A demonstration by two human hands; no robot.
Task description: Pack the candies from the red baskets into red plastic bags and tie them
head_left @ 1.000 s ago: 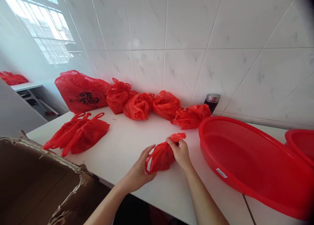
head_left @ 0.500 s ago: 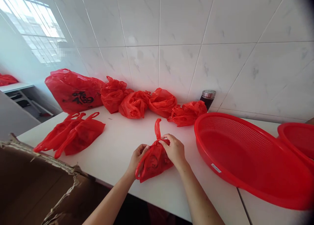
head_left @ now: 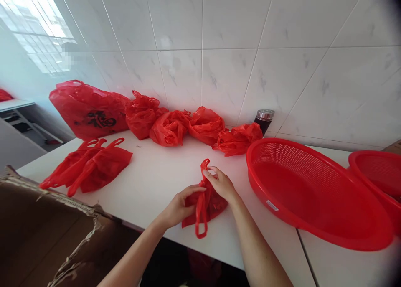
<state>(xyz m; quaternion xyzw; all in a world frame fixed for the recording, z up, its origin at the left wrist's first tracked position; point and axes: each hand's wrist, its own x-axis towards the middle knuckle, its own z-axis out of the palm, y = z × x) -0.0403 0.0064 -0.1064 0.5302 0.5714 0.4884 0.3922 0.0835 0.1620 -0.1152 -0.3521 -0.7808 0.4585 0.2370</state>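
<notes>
A small red plastic bag (head_left: 216, 203) lies on the white table in front of me, with dark contents faintly showing through. My right hand (head_left: 222, 183) pinches the bag's upper handle, which stands up in a loop. From the other side, my left hand (head_left: 183, 205) is closed on the bag near its gathered neck. The second handle (head_left: 201, 228) hangs down toward the table's front edge as a long loop. Parts of the bag are covered by my fingers.
Tied red bags (head_left: 171, 130) line the tiled wall beside a large red bag (head_left: 90, 115). More small bags (head_left: 106, 166) lie at left, near a torn cardboard box (head_left: 59, 199). A black flask (head_left: 264, 120) and red plastic baskets (head_left: 272, 197) stand at right.
My right hand has moved up onto the upper handle. My left hand has shifted right, toward the neck, and the lower handle has swung from the bag's left side to its front.
</notes>
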